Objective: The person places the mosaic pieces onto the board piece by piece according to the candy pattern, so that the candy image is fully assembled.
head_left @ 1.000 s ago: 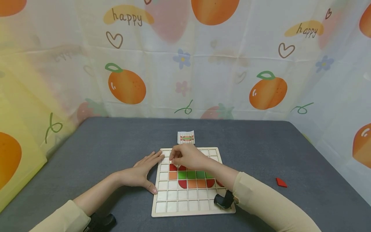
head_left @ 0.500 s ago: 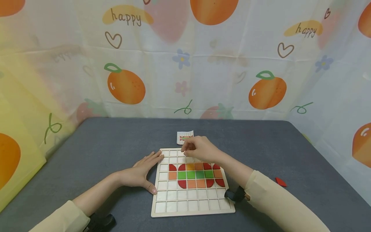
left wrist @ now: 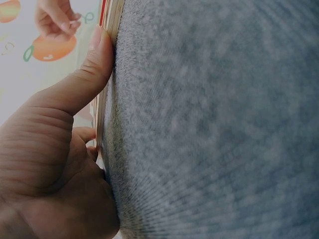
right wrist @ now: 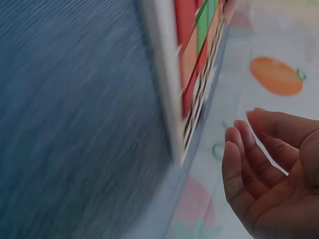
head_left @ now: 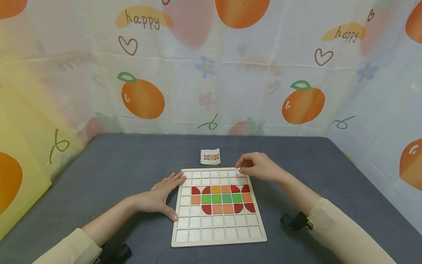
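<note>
Board [head_left: 219, 234] shows red, orange, green tiles [head_left: 221, 199].

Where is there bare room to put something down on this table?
Bare grey table lies left of the left hand, and behind the pattern card. The grid board has empty rows front and back. Crowded: its coloured tiles and the corner under the right hand.

Left hand [head_left: 157, 198] flat against grid board [head_left: 217, 227], right hand [head_left: 260, 169] above corner.

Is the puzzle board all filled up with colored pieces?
No. The wooden grid board is only partly filled: red, orange and green tiles sit in three middle rows, and the other squares are bare.
</note>
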`<state>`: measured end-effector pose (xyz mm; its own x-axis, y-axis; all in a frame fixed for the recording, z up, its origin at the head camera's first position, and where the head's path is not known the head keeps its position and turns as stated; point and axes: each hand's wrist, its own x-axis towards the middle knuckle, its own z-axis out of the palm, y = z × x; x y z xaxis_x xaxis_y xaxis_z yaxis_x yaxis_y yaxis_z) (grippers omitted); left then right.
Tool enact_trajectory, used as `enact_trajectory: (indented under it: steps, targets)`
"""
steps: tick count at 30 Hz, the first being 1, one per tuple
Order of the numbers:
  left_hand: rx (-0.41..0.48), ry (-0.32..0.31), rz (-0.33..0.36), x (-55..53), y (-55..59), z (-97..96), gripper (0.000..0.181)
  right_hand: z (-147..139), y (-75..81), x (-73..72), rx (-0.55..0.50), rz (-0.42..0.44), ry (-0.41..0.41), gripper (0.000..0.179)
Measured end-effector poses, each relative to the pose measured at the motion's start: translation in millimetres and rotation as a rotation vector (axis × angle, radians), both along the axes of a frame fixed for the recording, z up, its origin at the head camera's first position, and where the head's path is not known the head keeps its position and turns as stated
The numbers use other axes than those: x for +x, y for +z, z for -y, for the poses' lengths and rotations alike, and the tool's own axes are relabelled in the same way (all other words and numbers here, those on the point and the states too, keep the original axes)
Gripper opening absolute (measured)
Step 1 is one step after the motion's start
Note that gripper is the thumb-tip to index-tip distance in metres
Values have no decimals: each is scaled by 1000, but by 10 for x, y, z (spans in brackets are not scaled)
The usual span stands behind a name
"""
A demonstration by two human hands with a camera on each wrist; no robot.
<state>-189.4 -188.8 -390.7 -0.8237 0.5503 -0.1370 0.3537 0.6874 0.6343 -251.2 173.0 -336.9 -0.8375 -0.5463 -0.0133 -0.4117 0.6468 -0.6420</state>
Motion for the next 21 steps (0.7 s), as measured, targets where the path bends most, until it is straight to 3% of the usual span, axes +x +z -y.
enact_trajectory:
  steps: [10,21]
  targets:
    - [-1,5,8,9,6,-3,123,-627,-115,30,104,-23,-33,16]
    - [-7,-12,11,16,49,-8,122,-1307,-129,137,167,91,-34,16]
